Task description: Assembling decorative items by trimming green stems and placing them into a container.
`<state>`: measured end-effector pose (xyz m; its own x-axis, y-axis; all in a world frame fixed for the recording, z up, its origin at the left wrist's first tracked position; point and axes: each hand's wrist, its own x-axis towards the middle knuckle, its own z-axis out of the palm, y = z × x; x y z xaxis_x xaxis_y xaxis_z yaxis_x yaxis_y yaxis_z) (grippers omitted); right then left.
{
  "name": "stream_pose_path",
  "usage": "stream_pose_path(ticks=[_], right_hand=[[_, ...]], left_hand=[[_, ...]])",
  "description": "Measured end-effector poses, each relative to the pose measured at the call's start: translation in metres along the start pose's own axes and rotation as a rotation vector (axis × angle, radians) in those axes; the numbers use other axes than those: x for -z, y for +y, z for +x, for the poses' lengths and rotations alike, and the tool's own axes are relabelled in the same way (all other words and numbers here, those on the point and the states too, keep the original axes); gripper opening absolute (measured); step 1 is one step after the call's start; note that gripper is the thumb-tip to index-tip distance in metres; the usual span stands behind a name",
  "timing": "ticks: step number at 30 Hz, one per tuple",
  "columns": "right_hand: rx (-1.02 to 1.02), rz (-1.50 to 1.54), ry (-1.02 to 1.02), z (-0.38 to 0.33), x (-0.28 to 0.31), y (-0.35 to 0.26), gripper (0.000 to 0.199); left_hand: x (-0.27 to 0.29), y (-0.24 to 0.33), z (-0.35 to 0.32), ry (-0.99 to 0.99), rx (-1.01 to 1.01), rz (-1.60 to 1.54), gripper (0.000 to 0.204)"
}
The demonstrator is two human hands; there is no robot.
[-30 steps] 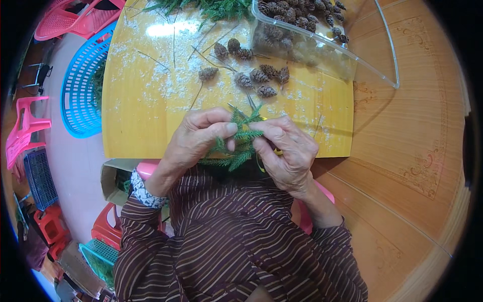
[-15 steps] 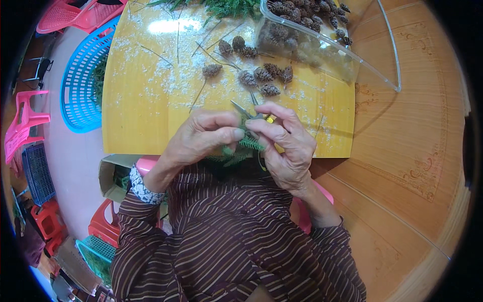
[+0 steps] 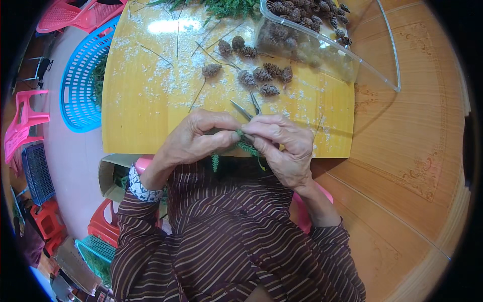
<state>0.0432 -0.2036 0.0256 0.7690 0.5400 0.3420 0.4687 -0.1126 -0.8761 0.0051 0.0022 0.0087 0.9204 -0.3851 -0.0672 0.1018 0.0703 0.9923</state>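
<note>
At the table's near edge, both hands meet over a green artificial fir sprig (image 3: pixel 246 146). My left hand (image 3: pixel 201 135) pinches it between thumb and fingertips. My right hand (image 3: pixel 287 146) is closed too, its thumb and forefinger pinching the sprig beside the left fingertips. Jaws of pointed pliers (image 3: pixel 241 109) stick out spread beyond my right hand. A bit of yellow handle shows below that hand; whether my palm grips the pliers or they rest against it, I cannot tell. Just beyond lie several brown pine cones (image 3: pixel 262 74), one with a wire stem.
A clear plastic bin (image 3: pixel 302 50) full of pine cones stands at the far right of the yellow table (image 3: pixel 136 121). White flakes and thin wires are scattered there, with green branches (image 3: pixel 231 7) at the far edge. Left on the floor are a blue basket (image 3: pixel 80 95) and a cardboard box (image 3: pixel 108 176).
My right fingers have closed in toward my left fingertips, from spread to pinching. The sprig has shifted, one tip now hanging below my left hand. The pine cones have not moved.
</note>
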Motion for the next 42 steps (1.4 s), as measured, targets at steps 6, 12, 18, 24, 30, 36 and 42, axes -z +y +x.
stream_pose_path(ticks=[6,12,18,24,30,36,42], right_hand=[[-0.037,-0.044,0.065,-0.002,-0.004,-0.007,0.033],[-0.039,-0.065,0.158,-0.005,-0.006,-0.003,0.033],[0.008,-0.070,0.193,-0.006,-0.008,-0.001,0.030],[-0.079,-0.034,0.218,-0.008,-0.009,-0.002,0.027],[-0.159,0.049,0.254,-0.009,-0.013,-0.006,0.023],[-0.513,0.353,0.126,0.001,0.002,-0.004,0.018],[-0.572,0.388,-0.131,0.001,0.011,0.004,0.016]], left_hand=[[-0.005,0.005,-0.001,0.036,0.028,0.058,0.016],[-0.023,0.006,0.004,0.233,-0.207,0.462,0.018],[-0.029,-0.003,0.006,0.293,-0.274,0.472,0.021],[-0.038,-0.012,0.004,0.344,-0.211,0.147,0.020],[-0.037,-0.015,0.006,0.351,-0.286,0.284,0.017],[-0.023,-0.009,0.005,0.229,-0.040,-0.154,0.012],[-0.013,-0.004,0.002,0.080,0.125,-0.200,0.010]])
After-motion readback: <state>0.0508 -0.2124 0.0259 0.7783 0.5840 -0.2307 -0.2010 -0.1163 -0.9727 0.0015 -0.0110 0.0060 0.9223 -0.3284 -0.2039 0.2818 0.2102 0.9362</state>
